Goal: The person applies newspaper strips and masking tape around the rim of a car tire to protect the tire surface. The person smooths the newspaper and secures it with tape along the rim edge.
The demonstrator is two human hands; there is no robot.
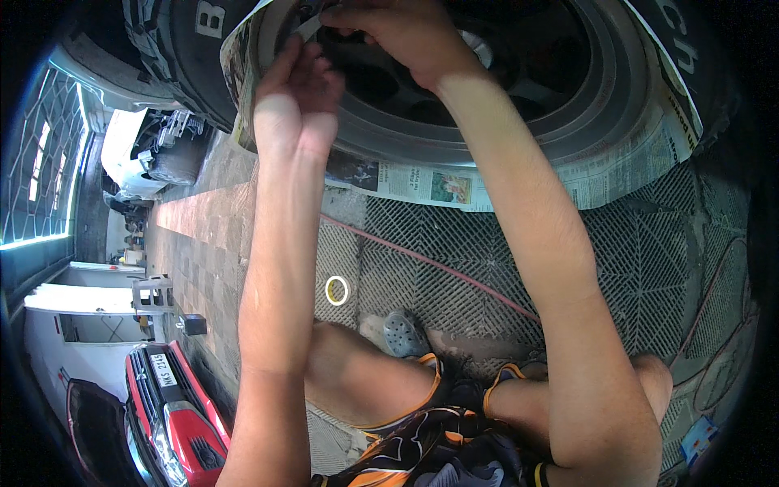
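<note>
A dark, many-holed wheel rim (454,138) faces me inside a black tire (174,61). Sheets of newspaper (438,188) are tucked around the rim, covering part of the tire. At the rim's upper left edge, a short pale strip of tape (309,29) spans between my hands. My right hand (410,40) reaches across the wheel and pinches its upper end. Below it, my left hand (300,85), palm toward me and fingers curled, has its fingertips closed at the strip's lower end. The exact finger contact is partly hidden.
A roll of tape (337,290) lies on the patterned floor mat (454,252) beside my left forearm. A thin red hose (430,261) crosses the mat beneath my arms. My grey clog (403,333) is below. A red vehicle (178,414) and a small dark box (192,325) stand to the left.
</note>
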